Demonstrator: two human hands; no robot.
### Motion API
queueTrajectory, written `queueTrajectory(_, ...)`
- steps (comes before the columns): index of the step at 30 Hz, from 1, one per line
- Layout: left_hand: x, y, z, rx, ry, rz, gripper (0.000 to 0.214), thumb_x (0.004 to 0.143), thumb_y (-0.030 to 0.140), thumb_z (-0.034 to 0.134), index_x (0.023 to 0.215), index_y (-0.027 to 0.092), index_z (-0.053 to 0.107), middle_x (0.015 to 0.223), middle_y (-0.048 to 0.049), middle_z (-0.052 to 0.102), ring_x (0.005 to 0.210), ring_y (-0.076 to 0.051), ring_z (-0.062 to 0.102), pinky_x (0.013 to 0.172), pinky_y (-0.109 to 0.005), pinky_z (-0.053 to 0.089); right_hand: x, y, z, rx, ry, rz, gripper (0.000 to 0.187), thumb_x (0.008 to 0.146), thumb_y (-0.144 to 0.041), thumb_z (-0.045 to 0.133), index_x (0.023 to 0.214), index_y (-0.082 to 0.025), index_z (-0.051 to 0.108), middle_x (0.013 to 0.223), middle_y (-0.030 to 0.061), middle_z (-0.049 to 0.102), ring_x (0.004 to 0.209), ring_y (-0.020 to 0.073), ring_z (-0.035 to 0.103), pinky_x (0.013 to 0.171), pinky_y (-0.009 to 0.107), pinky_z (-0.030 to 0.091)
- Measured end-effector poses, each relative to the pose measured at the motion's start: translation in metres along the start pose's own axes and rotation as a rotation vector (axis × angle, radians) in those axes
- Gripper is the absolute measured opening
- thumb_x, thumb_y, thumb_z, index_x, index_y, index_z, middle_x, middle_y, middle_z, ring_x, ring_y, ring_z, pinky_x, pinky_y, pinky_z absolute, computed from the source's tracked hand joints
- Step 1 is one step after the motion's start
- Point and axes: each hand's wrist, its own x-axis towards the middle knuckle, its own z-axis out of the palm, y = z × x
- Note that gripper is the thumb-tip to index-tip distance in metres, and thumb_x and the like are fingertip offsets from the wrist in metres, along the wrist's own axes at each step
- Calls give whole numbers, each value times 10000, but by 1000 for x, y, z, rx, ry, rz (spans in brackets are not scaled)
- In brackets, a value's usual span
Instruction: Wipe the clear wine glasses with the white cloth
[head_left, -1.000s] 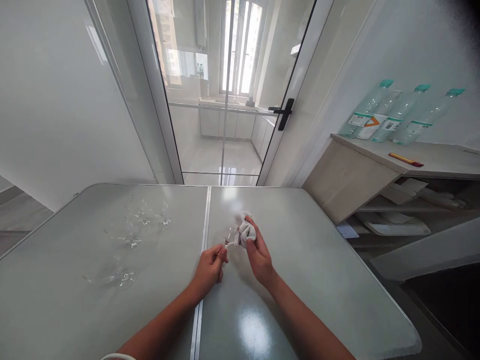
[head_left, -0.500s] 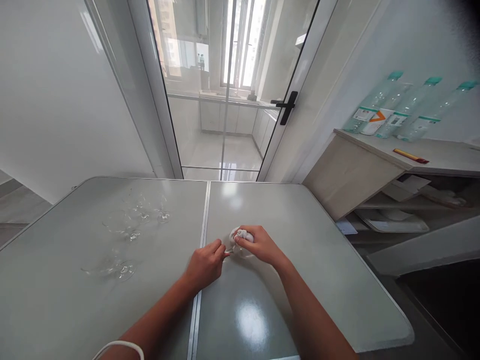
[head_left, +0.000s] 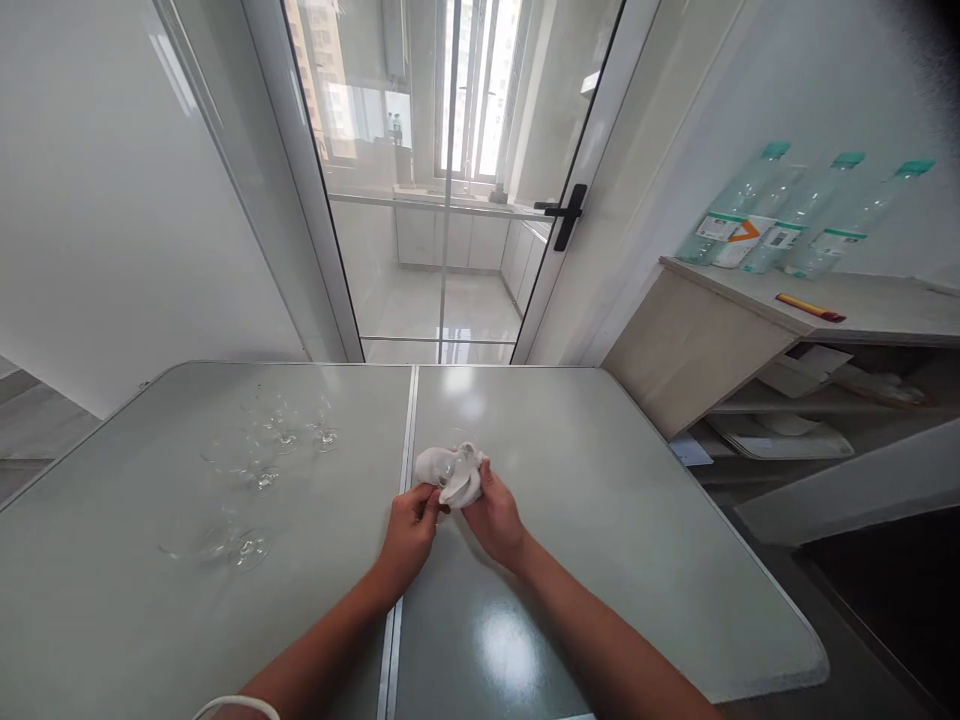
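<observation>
Over the middle of the table, a white cloth (head_left: pixel 463 482) is bunched around a clear stemmed glass (head_left: pixel 445 464), most of which it hides. My left hand (head_left: pixel 409 528) is closed, its fingers pinching at the glass's stem end just below the cloth. On the other side, my right hand (head_left: pixel 496 518) grips the cloth, with the thumb up along its right edge. Left of my hands, several clear stemmed glasses stand on the table, the nearest glass (head_left: pixel 250 548) being closest to my left forearm.
The grey-green table (head_left: pixel 637 560) has a metal seam (head_left: pixel 410 420) down its middle. Beyond it is a glass door with a black handle (head_left: pixel 568 213). At right, a wooden shelf unit (head_left: pixel 705 330) bears several plastic bottles (head_left: pixel 780 235) and a red-yellow packet (head_left: pixel 810 307).
The cloth has shifted left and spread out around the glass. My right hand has moved down and turned palm inward; my left hand has moved slightly left.
</observation>
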Motion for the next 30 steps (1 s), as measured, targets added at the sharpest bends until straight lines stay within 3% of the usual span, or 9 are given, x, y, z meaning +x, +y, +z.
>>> queueTrajectory(5,2,-10,4,-231,-32,-219,405,864,528,613,636,200,545,430,76,382,342,-102,387,392,-226,325,-6,24,6,-143,-41,-4,523,867,-614,690,1232,-257,577,958,42,675,711,182,607,653,329,539)
queueTrajectory(9,0,-3,3,33,12,-106,362,851,390,619,554,184,601,455,21,509,422,-126,473,447,-234,358,2,18,-8,-324,52,-100,392,791,-453,831,1048,-207,665,914,39,672,821,183,608,781,313,514)
queueTrajectory(12,0,8,-3,194,107,49,217,847,329,662,699,193,744,846,-57,747,630,-165,615,596,-270,476,9,8,-20,-309,71,-77,392,740,-432,872,1000,-200,694,906,42,691,825,190,612,783,315,503)
queueTrajectory(14,1,12,-7,196,182,82,177,856,355,690,913,225,794,1173,-88,738,749,-184,666,672,-295,522,11,3,-26,-278,163,-101,429,735,-473,869,1022,-205,696,948,49,707,860,195,622,807,319,499)
queueTrajectory(18,9,8,-9,-167,169,7,446,903,485,666,1270,231,678,1362,-130,654,1086,-250,685,923,-367,545,9,8,-28,-296,159,32,457,759,-580,819,920,-169,702,836,46,688,734,165,590,704,290,478)
queueTrajectory(21,14,-2,-4,-523,56,-93,584,909,584,631,1324,174,620,1315,-178,681,1187,-303,666,1017,-442,519,6,15,-22,-229,51,212,548,796,-700,713,867,-157,681,675,7,605,561,124,482,552,261,409)
queueTrajectory(23,15,-5,-1,-591,42,-84,589,899,570,657,1318,159,615,1316,-187,683,1226,-315,649,1059,-461,496,4,13,-19,-240,-40,252,558,795,-706,709,874,-156,668,660,1,584,554,121,463,540,257,389)
queueTrajectory(27,11,-2,-4,-476,109,-22,563,869,502,727,1308,171,608,1318,-174,686,1280,-307,615,1081,-452,479,1,-1,-20,-595,-201,150,307,849,-457,738,857,-169,633,729,7,595,651,143,492,646,271,396)
queueTrajectory(30,8,4,-8,-375,182,-41,568,814,472,791,1275,188,621,1301,-164,697,1250,-310,634,1039,-445,499,-2,-6,-20,-1034,-107,-74,71,832,-234,656,815,-198,597,759,5,589,692,161,482,686,279,371)
